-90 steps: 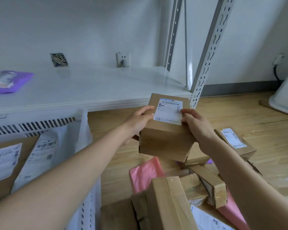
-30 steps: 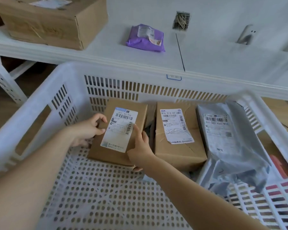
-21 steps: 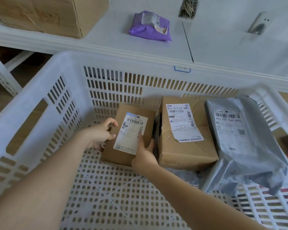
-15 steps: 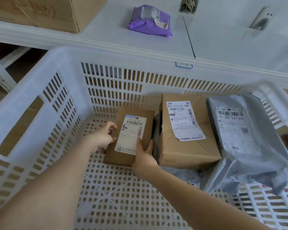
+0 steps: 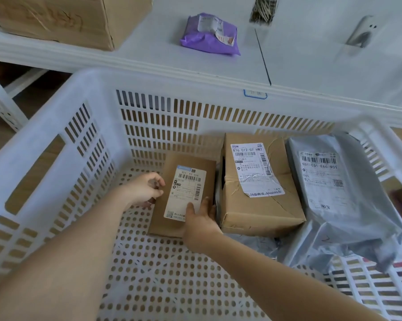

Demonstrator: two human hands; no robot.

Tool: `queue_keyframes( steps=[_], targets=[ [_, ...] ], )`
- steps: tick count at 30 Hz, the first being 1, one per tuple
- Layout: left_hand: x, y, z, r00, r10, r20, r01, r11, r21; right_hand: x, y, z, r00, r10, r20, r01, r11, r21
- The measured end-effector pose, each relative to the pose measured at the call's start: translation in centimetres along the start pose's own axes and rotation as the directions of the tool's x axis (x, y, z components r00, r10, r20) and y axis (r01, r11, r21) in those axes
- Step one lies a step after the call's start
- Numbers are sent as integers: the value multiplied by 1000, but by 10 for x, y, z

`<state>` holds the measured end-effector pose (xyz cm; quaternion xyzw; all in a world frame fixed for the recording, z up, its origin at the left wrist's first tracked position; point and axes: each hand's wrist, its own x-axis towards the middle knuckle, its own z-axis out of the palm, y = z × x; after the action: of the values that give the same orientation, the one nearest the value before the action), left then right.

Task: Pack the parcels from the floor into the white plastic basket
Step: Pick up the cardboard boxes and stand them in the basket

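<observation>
The white plastic basket (image 5: 98, 82) fills the view in front of me. A small brown cardboard parcel (image 5: 188, 162) with a white label lies on the basket's perforated floor, close against the back wall. My left hand (image 5: 142, 190) grips its left edge. My right hand (image 5: 201, 222) holds its near right corner, thumb on the label. To its right, almost touching, sits a larger taped cardboard parcel (image 5: 260, 212). A grey plastic mailer bag (image 5: 339, 200) leans by the basket's right wall.
Behind the basket runs a low white shelf (image 5: 311, 66) with a purple mailer bag (image 5: 209, 35) and a big cardboard box (image 5: 56, 17) on it. The near and left parts of the basket floor (image 5: 163, 286) are bare. Wooden floor shows at left.
I carried the small parcel from the floor pile to the basket. Over the last second both hands lowered it onto the basket floor beside the larger box.
</observation>
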<state>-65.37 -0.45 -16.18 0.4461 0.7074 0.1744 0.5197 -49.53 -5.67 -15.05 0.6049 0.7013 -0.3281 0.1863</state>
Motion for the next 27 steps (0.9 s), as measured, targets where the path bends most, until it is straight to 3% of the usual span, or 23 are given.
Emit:
queue_keyframes(
  steps=[5, 14, 22, 27],
  targets=[
    [-1, -1, 7, 996, -4, 84, -3, 997, 82, 5, -2, -1, 999, 31, 33, -31, 999, -8],
    [-9, 7, -6, 1000, -18, -10, 20, 948, 316, -14, -7, -10, 998, -60, -4, 60, 998, 23],
    [-53, 36, -27, 994, 35, -106, 22, 870, 493, -70, -13, -55, 952, -215, -216, 211, 977, -41],
    [-84, 66, -30, 971, 147, -189, -5, 802, 597, -111, -5, -89, 869, -284, -405, 239, 958, -159]
  ],
)
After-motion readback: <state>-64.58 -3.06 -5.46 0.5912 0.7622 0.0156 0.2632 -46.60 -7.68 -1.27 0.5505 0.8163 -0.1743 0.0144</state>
